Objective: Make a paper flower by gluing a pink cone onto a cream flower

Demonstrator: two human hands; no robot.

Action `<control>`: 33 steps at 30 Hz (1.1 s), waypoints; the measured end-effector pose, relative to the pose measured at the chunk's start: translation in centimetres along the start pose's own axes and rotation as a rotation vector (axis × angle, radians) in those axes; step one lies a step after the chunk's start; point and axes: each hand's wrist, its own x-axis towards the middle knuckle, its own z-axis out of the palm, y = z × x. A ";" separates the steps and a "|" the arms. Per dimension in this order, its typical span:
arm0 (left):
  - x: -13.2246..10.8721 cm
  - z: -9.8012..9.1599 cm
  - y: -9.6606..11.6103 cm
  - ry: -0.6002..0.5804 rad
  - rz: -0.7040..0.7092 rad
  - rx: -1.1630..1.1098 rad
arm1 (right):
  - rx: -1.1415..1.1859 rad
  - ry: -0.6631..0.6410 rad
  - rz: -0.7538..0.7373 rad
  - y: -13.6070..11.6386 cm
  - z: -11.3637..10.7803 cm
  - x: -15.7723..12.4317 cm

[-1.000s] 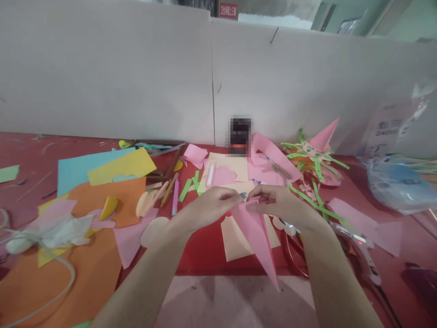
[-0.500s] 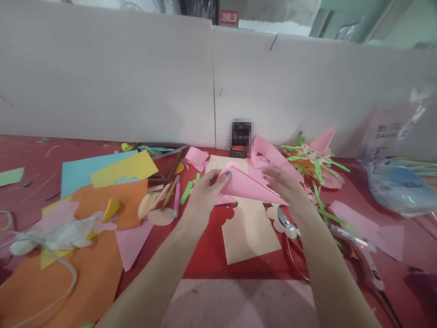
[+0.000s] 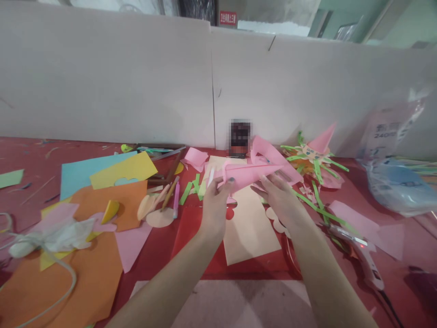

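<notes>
A pink paper cone lies sideways between my hands, its tip to the right. My left hand grips the wide, open end, with the thumb on the near side. Toward the tip, my right hand supports the cone from below, fingers bent against the paper. Beneath them is a cream paper sheet with a cut-out edge. A white scalloped paper piece is partly hidden by my right hand.
A glue gun with a lit red light lies at the right. Behind it stands a paper figure with a pink cone hat and green strips. Orange sheets, a cable and pens are at the left. A white panel closes the back.
The cone has turned so its tip swings up and away from me. My right hand has moved left and under it; my left hand has shifted slightly right.
</notes>
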 end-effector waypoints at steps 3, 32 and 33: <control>-0.7 0.6 -0.7 -0.065 -0.073 -0.018 | 0.064 0.052 -0.058 0.4 0.3 0.2; -2.8 2.4 -1.1 -0.234 0.008 -0.031 | -0.103 0.117 -0.133 -0.5 0.7 -0.4; -2.8 2.4 -1.1 -0.238 0.012 -0.025 | -0.098 0.121 -0.136 -0.5 0.9 -0.5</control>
